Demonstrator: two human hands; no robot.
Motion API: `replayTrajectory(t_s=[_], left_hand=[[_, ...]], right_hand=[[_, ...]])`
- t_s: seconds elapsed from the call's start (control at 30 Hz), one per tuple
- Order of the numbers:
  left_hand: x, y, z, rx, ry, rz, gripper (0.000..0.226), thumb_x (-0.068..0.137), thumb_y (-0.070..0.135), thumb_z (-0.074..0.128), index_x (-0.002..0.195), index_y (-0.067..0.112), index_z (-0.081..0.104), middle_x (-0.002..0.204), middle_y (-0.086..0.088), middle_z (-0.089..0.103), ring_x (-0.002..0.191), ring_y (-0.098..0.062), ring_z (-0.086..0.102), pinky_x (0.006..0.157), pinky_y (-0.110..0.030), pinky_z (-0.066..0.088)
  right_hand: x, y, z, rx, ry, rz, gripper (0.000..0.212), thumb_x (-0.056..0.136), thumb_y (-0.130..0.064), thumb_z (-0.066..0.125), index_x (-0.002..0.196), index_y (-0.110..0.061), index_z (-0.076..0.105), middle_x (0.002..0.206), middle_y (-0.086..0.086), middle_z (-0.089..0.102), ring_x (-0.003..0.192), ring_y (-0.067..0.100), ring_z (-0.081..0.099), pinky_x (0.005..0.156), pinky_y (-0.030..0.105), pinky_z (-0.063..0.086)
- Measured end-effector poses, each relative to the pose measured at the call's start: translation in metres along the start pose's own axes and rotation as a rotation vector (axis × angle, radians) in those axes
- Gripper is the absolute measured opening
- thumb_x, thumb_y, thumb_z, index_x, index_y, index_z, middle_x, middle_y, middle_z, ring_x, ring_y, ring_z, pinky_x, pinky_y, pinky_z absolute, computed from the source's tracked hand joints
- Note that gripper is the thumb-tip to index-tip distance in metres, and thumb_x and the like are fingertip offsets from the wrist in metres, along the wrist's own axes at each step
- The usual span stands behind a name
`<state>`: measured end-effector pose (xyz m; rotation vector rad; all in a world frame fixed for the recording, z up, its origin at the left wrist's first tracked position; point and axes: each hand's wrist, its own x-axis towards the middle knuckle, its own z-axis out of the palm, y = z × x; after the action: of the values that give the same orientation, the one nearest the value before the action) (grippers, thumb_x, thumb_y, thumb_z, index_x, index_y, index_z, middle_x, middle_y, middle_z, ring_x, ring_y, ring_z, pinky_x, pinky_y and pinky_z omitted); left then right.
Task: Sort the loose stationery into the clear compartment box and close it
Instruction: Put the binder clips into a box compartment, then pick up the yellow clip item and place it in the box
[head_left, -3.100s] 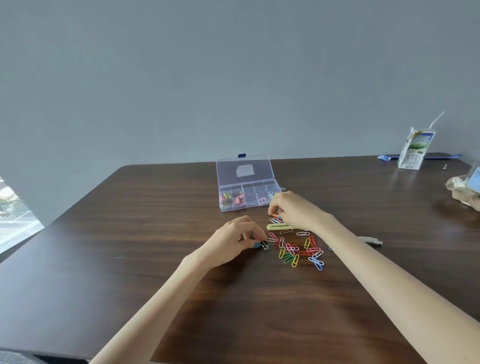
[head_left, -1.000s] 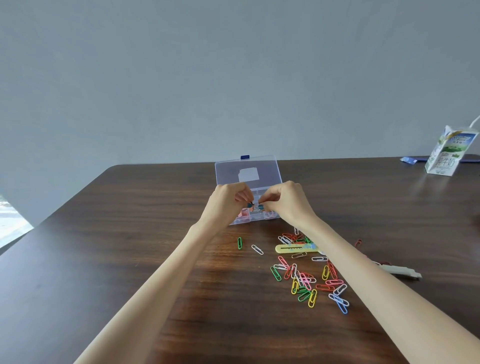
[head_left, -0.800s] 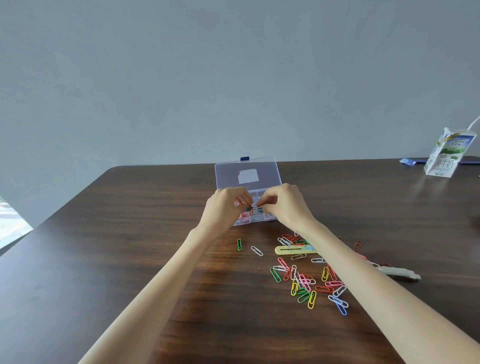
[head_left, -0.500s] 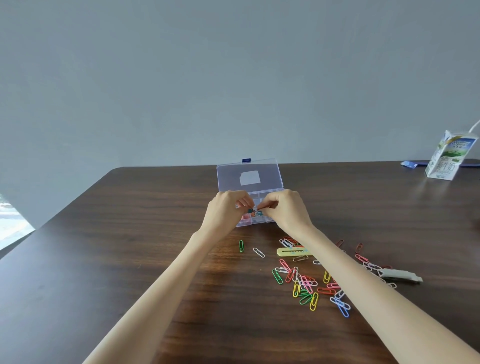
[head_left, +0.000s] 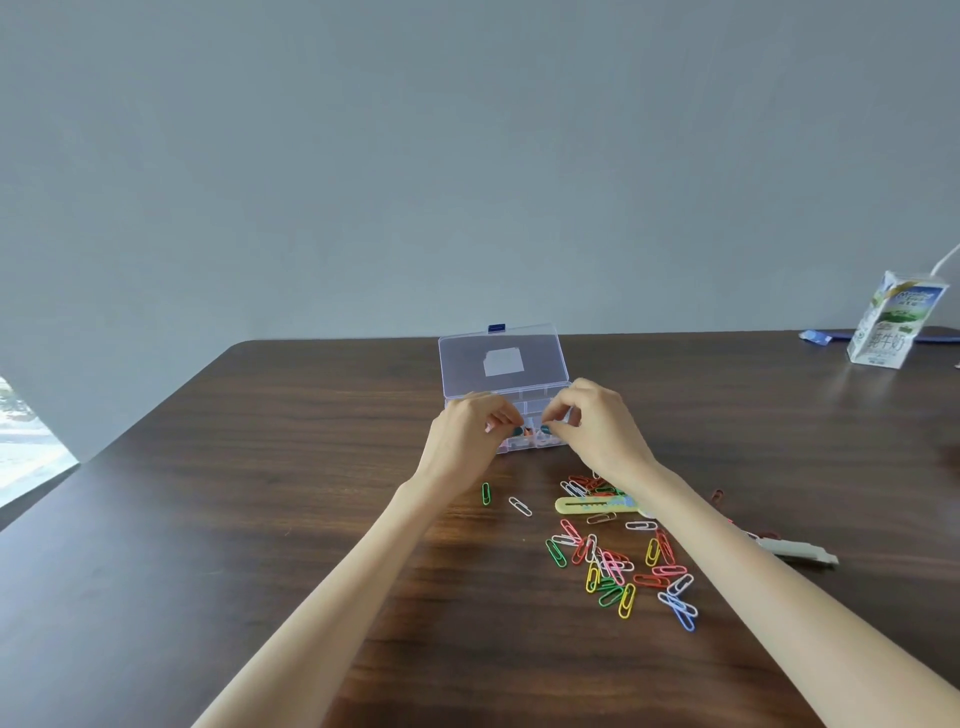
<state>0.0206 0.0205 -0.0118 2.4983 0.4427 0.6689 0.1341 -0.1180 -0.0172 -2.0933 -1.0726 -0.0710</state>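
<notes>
Clear compartment box (head_left: 501, 358): pinched hands (head_left: 470, 434) hold, seemingly, clips.

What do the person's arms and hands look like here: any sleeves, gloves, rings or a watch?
Both arms are bare from the bottom edge of the picture up to the wrists, with no sleeves in view. The left hand and right hand wear no gloves; no rings, watch or bracelet are visible.

The scene is seen from a single head-worn wide-angle camera, aimed forward and slightly down across the dark table (head_left: 260, 519) toward a grey wall (head_left: 467, 156), with both forearms framed at close range.
</notes>
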Motion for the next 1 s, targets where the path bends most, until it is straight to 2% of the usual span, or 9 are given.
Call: replayTrajectory(t_s=[0.1,0.17,0.33,0.4,0.53,0.67,0.77,0.87,1.0], left_hand=[[-0.009,0.007,0.004,-0.027,-0.043,0.007,0.016,0.082,0.013,0.066,0.082,0.028,0.071,0.081,0.014,0.07,0.074,-0.005,0.059,0.074,-0.031,0.053],[-0.016,0.014,0.008,-0.046,-0.072,0.032,0.017,0.081,0.012,0.066,0.083,0.027,0.072,0.081,0.014,0.069,0.076,-0.005,0.06,0.076,-0.032,0.053],[-0.03,0.033,0.02,-0.061,-0.119,0.077,0.019,0.081,0.007,0.064,0.083,0.024,0.072,0.078,0.012,0.067,0.071,0.0,0.057,0.071,-0.027,0.053],[-0.035,0.039,0.025,-0.057,-0.144,0.107,0.016,0.082,0.009,0.064,0.085,0.022,0.073,0.082,0.01,0.069,0.072,-0.001,0.057,0.071,-0.027,0.053],[-0.046,0.055,0.033,-0.047,-0.174,0.184,0.008,0.083,0.02,0.069,0.09,0.024,0.072,0.085,0.013,0.061,0.08,-0.003,0.055,0.072,-0.025,0.05],[-0.051,0.062,0.039,0.071,-0.229,0.244,0.01,0.085,0.028,0.068,0.094,0.025,0.069,0.094,0.011,0.059,0.09,-0.006,0.053,0.077,-0.027,0.048],[-0.052,0.067,0.041,0.144,-0.215,0.281,0.008,0.087,0.017,0.062,0.091,0.022,0.067,0.095,0.008,0.06,0.088,-0.009,0.054,0.076,-0.032,0.05],[-0.052,0.073,0.04,0.213,-0.21,0.305,0.019,0.089,0.008,0.054,0.091,0.02,0.068,0.097,0.004,0.061,0.086,-0.015,0.061,0.073,-0.034,0.053],[-0.056,0.076,0.04,0.212,-0.19,0.322,0.011,0.089,0.013,0.059,0.091,0.021,0.066,0.099,0.004,0.058,0.084,-0.015,0.062,0.07,-0.034,0.053]], right_hand=[[-0.01,0.005,-0.012,0.032,-0.001,0.026,0.01,0.084,-0.011,0.069,0.078,-0.018,0.07,0.081,-0.01,0.056,0.068,0.006,0.053,0.063,0.025,0.044],[-0.017,0.008,-0.02,0.035,-0.007,0.034,0.008,0.083,-0.011,0.069,0.078,-0.018,0.071,0.079,-0.012,0.056,0.068,0.006,0.053,0.064,0.027,0.047],[-0.04,0.015,-0.043,0.036,-0.039,0.05,0.01,0.082,-0.01,0.07,0.077,-0.018,0.071,0.077,-0.01,0.058,0.066,0.007,0.054,0.064,0.027,0.047],[-0.049,0.019,-0.053,0.026,-0.049,0.058,0.009,0.082,-0.011,0.07,0.078,-0.019,0.071,0.077,-0.009,0.06,0.065,0.007,0.054,0.064,0.028,0.048],[-0.067,0.028,-0.072,-0.007,-0.062,0.078,0.009,0.083,-0.01,0.069,0.08,-0.019,0.071,0.077,-0.009,0.061,0.064,0.006,0.053,0.062,0.02,0.044],[-0.083,0.038,-0.091,-0.036,-0.068,0.121,0.009,0.082,-0.013,0.07,0.077,-0.021,0.07,0.08,-0.006,0.064,0.068,0.01,0.056,0.067,0.028,0.049],[-0.095,0.043,-0.1,-0.072,-0.08,0.156,0.01,0.082,-0.016,0.07,0.075,-0.023,0.069,0.081,-0.007,0.064,0.068,0.01,0.056,0.069,0.033,0.05],[-0.107,0.044,-0.106,-0.108,-0.069,0.168,0.009,0.084,-0.016,0.068,0.077,-0.022,0.069,0.082,-0.008,0.063,0.072,0.011,0.058,0.071,0.035,0.051],[-0.122,0.048,-0.124,-0.179,-0.035,0.183,0.011,0.085,-0.017,0.065,0.077,-0.024,0.068,0.083,-0.009,0.063,0.077,0.011,0.059,0.07,0.035,0.051]])
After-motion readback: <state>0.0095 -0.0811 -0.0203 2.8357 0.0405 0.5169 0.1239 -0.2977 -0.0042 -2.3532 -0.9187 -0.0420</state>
